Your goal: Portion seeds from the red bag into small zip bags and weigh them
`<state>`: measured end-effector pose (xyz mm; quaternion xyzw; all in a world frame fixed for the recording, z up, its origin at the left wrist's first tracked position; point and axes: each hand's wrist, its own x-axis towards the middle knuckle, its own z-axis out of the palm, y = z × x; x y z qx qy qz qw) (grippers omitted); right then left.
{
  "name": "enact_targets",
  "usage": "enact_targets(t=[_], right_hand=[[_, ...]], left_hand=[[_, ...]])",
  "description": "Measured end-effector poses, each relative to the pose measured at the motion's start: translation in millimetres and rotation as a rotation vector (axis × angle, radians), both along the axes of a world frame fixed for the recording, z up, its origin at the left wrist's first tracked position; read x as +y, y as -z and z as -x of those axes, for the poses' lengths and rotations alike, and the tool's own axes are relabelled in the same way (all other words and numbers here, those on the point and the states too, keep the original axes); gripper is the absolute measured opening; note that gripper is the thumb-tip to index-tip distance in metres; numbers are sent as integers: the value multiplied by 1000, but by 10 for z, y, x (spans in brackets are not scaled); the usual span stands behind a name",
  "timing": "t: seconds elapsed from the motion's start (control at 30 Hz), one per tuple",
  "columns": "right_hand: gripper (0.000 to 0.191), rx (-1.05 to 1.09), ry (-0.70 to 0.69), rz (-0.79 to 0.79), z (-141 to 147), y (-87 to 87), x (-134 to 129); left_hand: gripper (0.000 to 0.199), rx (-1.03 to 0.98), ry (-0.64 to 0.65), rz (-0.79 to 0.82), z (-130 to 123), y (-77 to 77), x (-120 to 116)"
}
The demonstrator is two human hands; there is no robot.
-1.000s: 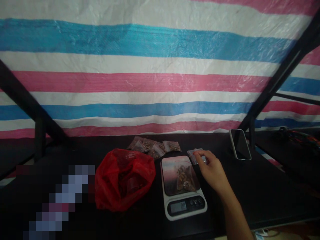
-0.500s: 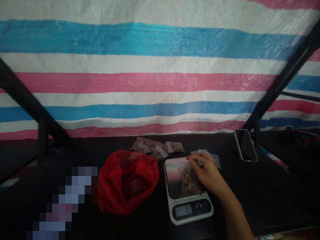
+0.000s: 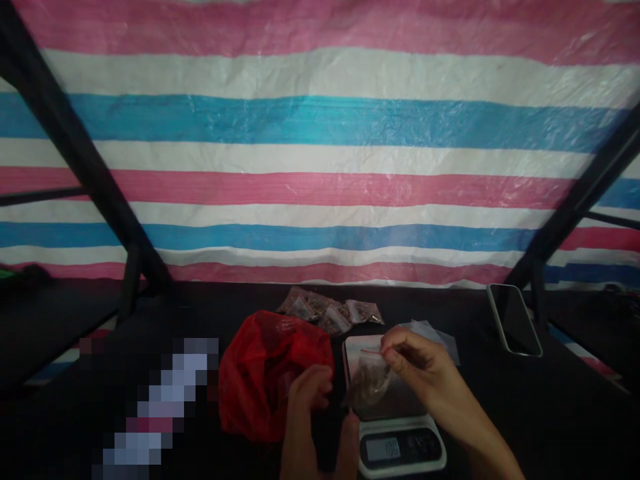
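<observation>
The small clear bag [image 3: 371,381], partly filled with brown pieces, has a red line along its top edge; held at its upper right corner, it slants down to the left over the scale [image 3: 405,405], whether touching it is unclear. The scale, white with a shiny plate and lit display, lies flat on the black tabletop [image 3: 540,407]. Left of it sits the crumpled red bag [image 3: 245,393], mouth open.

Cannot make out the contents [image 3: 371,387] of the blurred clear bag [image 3: 369,375]. Can see the left hand [image 3: 301,410] only partly, cut off by the bottom edge, hiding some of the red bag [image 3: 247,387].
</observation>
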<state>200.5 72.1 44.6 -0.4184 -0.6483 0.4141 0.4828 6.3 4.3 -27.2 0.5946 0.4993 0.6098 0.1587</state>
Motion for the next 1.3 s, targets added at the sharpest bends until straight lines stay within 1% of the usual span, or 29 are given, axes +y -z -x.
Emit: enact_targets(t=[0.03, 0.07, 0.1, 0.13, 0.2, 0.23, 0.3, 0.37, 0.47, 0.53, 0.6, 0.67, 0.8, 0.97, 1.1, 1.2, 1.3], right_hand=[[29, 44, 7, 1, 81, -3, 10], [30, 90, 25, 4, 160, 7, 28], [30, 139, 47, 7, 234, 26, 53], [31, 193, 65, 10, 299, 51, 80], [35, 303, 86, 17, 394, 108, 131], [37, 345, 89, 23, 425, 135, 151], [38, 382, 91, 38, 468, 184, 174], [38, 368, 99, 47, 504, 223, 172], [36, 310, 122, 26, 574, 269, 130], [33, 255, 145, 6, 629, 292, 87], [33, 216, 162, -12, 680, 308, 42], [34, 206, 165, -22, 719, 322, 4], [42, 210, 154, -9, 762, 379, -33], [42, 207, 177, 18, 806, 440, -31], [35, 190, 145, -1, 872, 360, -39], [32, 197, 117, 7, 938, 291, -49], [35, 243, 100, 16, 1000, 284, -51]], left_hand=[[39, -60, 35, 135, -4, -81, 103], [41, -96, 122, 262, -11, -170, 206], [37, -131, 196, 373, -18, -259, 306], [37, -169, 240, 445, -23, -341, 401], [38, -272, 265, 448, -16, -451, 565], [38, -309, 264, 430, -3, -469, 628], [35, -344, 252, 390, 39, -436, 701], [32, -331, 246, 372, 99, -343, 702], [33, -284, 261, 372, 213, -204, 606], [32, -242, 252, 364, 290, -156, 528], [31, -218, 218, 343, 349, -144, 468], [34, -249, 193, 342, 375, -154, 435], [42, -372, 213, 389, 351, -181, 420], [42, -394, 210, 367, 347, -194, 406], [43, -396, 249, 362, 397, -196, 382], [45, -433, 227, 372, 442, -177, 384], [44, -463, 215, 381, 490, -138, 398]])
